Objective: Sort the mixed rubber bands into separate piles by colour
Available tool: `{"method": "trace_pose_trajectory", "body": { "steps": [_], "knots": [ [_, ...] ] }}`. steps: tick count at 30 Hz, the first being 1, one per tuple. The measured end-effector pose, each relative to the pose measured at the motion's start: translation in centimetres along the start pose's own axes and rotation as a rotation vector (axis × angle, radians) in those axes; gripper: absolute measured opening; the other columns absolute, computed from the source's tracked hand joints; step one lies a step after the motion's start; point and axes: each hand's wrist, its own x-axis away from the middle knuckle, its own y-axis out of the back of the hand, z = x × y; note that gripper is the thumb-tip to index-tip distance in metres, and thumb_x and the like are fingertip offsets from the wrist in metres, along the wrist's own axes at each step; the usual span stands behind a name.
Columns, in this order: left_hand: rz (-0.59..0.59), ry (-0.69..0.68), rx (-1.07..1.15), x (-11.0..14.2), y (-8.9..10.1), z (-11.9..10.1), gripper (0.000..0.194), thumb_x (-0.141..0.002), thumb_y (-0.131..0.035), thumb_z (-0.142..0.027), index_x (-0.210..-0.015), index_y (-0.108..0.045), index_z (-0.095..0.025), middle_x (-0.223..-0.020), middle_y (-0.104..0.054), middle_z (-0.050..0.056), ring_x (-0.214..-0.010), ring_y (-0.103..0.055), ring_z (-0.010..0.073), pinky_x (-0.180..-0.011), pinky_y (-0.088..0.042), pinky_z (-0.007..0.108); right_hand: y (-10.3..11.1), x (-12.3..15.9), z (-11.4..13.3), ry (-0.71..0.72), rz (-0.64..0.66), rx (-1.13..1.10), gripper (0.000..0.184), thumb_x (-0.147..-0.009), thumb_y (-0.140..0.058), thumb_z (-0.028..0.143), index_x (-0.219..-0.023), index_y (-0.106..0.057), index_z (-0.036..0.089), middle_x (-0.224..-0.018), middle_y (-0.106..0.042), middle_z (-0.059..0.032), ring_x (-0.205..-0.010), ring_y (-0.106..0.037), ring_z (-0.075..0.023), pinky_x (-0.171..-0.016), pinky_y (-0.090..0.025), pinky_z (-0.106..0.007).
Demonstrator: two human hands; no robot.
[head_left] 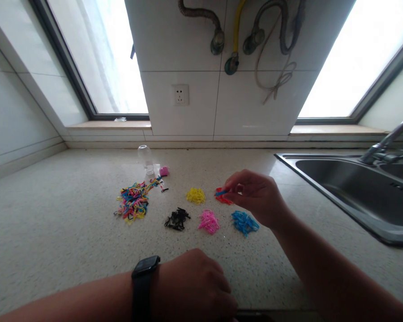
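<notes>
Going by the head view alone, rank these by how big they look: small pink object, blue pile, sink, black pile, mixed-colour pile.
1. sink, partly out of frame
2. mixed-colour pile
3. blue pile and black pile, too alike to rank
4. small pink object

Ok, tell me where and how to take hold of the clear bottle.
Grip the clear bottle around its wider body, probably from above and the left. It narrows toward the mixed bands, and the pink piece sits close on its right, while its left side looks open. I can't tell whether it lies or stands.
</notes>
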Motion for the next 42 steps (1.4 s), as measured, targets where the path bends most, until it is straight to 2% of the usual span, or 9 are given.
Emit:
{"method": "trace_pose_trajectory", "body": {
  "steps": [9,14,23,32,42],
  "knots": [
    [-0.003,-0.003,0.015,0.2,-0.2,0.0,0.037,-0.096,-0.055,-0.042,-0.068,-0.045,-0.019,-0.061,-0.054,-0.005,-0.056,-0.044,0.0126,-0.051,-0.033,0.03,0.0,0.0,0.4,0.04,0.028,-0.088,0.016,-0.071,-0.084,0.026,-0.08,-0.071,0.022,-0.069,-0.065,0.0016,-0.06,-0.054,-0.0087,-0.053,-0.048,-0.022],
    [-0.002,-0.005,0.02,0.1,-0.2,0.1,0.038,-0.098,-0.053,-0.042,-0.069,-0.045,-0.019,-0.063,-0.054,-0.005,-0.058,-0.045,0.0125,-0.052,-0.033,0.03,0.0,-0.1,0.3,-0.001,0.017,-0.107,0.016,-0.071,-0.085,0.027,-0.078,-0.071,0.022,-0.064,-0.06,0.0031,-0.058,-0.054,-0.0084,-0.053,-0.047,-0.022],
    [0.004,-0.002,0.018,0.1,0.0,0.0,0.037,-0.097,-0.054,-0.043,-0.069,-0.046,-0.02,-0.063,-0.055,-0.005,-0.058,-0.046,0.0124,-0.052,-0.033,0.031,0.2,0.0,-0.4,-0.067,0.007,-0.204,0.011,-0.073,-0.083,0.025,-0.079,-0.075,0.021,-0.066,-0.065,0.0018,-0.054,-0.054,-0.0065,-0.048,-0.044,-0.019],
    [0.003,-0.001,0.012,0.0,0.0,0.0,0.038,-0.097,-0.055,-0.042,-0.068,-0.046,-0.02,-0.061,-0.053,-0.005,-0.057,-0.045,0.0123,-0.051,-0.033,0.031,0.9,0.0,-1.7,-0.164,0.003,-0.369,0.015,-0.076,-0.081,0.033,-0.085,-0.077,0.022,-0.075,-0.073,-0.0023,-0.055,-0.058,-0.0081,-0.048,-0.046,-0.021],
    [0.007,0.004,0.009,-0.1,0.1,-0.1,0.037,-0.096,-0.056,-0.043,-0.068,-0.048,-0.019,-0.061,-0.055,-0.005,-0.056,-0.046,0.012,-0.051,-0.033,0.031,1.2,-0.1,-1.9,-0.181,0.07,-0.371,0.014,-0.075,-0.082,0.032,-0.083,-0.078,0.022,-0.071,-0.073,-0.0015,-0.055,-0.058,-0.0078,-0.051,-0.047,-0.021]
  ]
}}
